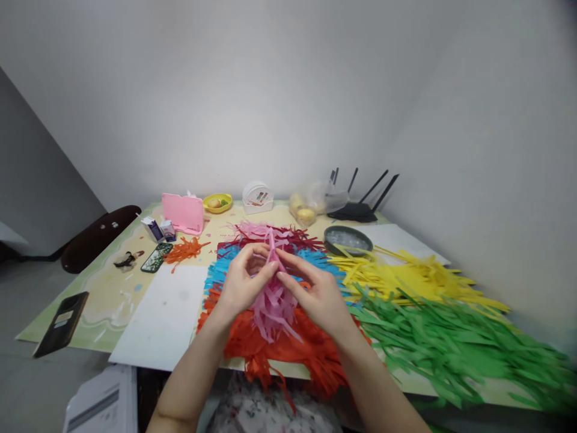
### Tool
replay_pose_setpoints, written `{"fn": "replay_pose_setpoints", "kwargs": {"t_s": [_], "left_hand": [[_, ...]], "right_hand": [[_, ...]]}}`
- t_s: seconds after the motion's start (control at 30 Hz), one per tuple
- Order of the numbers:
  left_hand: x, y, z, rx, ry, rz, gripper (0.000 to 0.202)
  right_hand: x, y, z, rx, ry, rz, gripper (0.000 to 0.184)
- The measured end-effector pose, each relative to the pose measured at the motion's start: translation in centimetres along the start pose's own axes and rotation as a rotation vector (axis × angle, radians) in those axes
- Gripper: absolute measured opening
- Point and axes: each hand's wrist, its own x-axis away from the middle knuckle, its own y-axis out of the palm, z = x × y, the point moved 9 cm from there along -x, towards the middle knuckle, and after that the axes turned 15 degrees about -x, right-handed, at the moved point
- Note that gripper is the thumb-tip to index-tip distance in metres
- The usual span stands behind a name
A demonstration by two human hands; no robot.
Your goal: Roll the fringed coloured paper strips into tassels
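My left hand (243,282) and my right hand (318,294) meet over the middle of the table, both pinching a bunch of pink paper strips (274,304). The strips stand up to a point between my fingertips and fan out loosely below. Under my hands lie heaps of cut paper strips: orange (274,352) nearest me, blue (216,270) behind it, dark red and pink (270,233) further back. The fingers of both hands are closed on the pink bunch.
Yellow strips (406,276) and green strips (455,343) cover the table's right side. A white sheet (162,313), a phone (156,257), a dark notebook (61,323), a pink box (183,213), a yellow bowl (217,202), a grey dish (348,239) and a black router (358,210) stand around.
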Motion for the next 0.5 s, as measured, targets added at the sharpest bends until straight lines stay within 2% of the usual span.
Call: {"fn": "replay_pose_setpoints", "kwargs": {"t_s": [0.5], "left_hand": [[1.1, -0.7, -0.2, -0.004, 0.03, -0.009, 0.016]], "right_hand": [[0.5, 0.6, -0.8, 0.033, -0.016, -0.049, 0.04]]}}
